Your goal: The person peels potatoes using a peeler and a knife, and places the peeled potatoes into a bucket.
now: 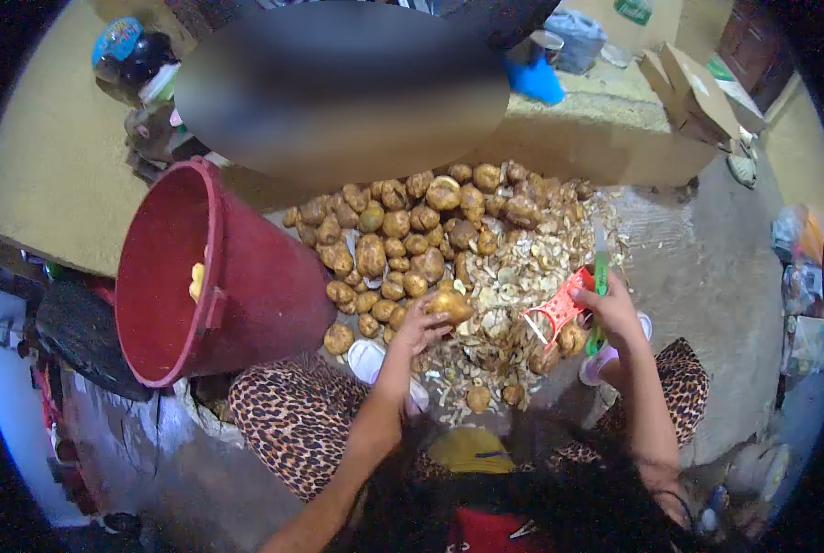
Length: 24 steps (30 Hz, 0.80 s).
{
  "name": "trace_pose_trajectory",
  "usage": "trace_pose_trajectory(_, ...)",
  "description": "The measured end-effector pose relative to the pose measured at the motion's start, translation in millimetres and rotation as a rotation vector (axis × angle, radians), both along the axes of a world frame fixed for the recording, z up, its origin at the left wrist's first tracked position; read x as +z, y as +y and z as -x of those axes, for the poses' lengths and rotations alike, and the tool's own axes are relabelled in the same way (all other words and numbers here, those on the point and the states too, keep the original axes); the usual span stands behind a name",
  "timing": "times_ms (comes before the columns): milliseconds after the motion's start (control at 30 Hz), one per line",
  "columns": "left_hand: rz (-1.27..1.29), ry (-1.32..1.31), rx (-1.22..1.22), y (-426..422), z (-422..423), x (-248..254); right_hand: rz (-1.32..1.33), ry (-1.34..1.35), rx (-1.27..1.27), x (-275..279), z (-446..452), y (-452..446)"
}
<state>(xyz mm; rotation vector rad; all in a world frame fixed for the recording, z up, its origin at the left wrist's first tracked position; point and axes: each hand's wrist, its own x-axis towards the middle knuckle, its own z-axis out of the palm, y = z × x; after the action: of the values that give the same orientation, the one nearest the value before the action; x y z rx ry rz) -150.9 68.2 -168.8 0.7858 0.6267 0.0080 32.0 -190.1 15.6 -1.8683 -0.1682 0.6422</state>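
Note:
My left hand (417, 330) is closed around the near side of a brown potato (453, 306), just above the heap. In my right hand (612, 311) are a red peeler (559, 303) with a pale strip at its open end and a knife with a green handle (601, 276), its blade pointing away from me. Beneath both hands spreads a pile of potato peelings (495, 327). Unpeeled potatoes (398, 226) lie heaped on the floor beyond my left hand. A few loose potatoes sit close to my feet.
A large red bucket (211, 184) leans at the left with a peeled yellow potato (197, 281) inside. A low ledge (596, 111) runs behind the heap, with a cardboard box (693, 92) and a blue bag (536, 81) on it. Plastic bags (802, 276) are at the right.

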Motion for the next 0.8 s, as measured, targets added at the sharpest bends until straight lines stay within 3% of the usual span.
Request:
trace_pose_trajectory(100, 0.010, -0.239, -0.064, 10, -25, 86, -0.054, 0.038, -0.013, 9, -3, -7)
trace_pose_trajectory(233, 0.204, -0.560, -0.192, 12, -42, 185, -0.241, 0.112, -0.051, 26, -1, -14)
trace_pose_trajectory(300, 0.448, -0.605, -0.272, 12, -46, 225, -0.274, 0.095, -0.100, 37, 3, -15)
trace_pose_trajectory(367, 0.399, -0.572, -0.120, 5, -55, 239, -0.369, 0.123, -0.101, 39, -1, -19)
trace_pose_trajectory(467, 0.293, -0.655, -0.114, -14, -64, 252, -0.435, 0.163, -0.075, 50, -9, -23)
trace_pose_trajectory(600, 0.111, -0.691, -0.029, -33, -92, 226, -0.553, 0.067, -0.080, 61, -29, -19)
trace_pose_trajectory(733, 0.489, -0.582, -0.109, -46, -101, 226, -0.531, 0.185, -0.067, 66, -48, -10)
trace_pose_trajectory(800, 0.480, -0.516, -0.143, -46, -106, 216, -0.495, 0.201, -0.069, 67, -50, -1)
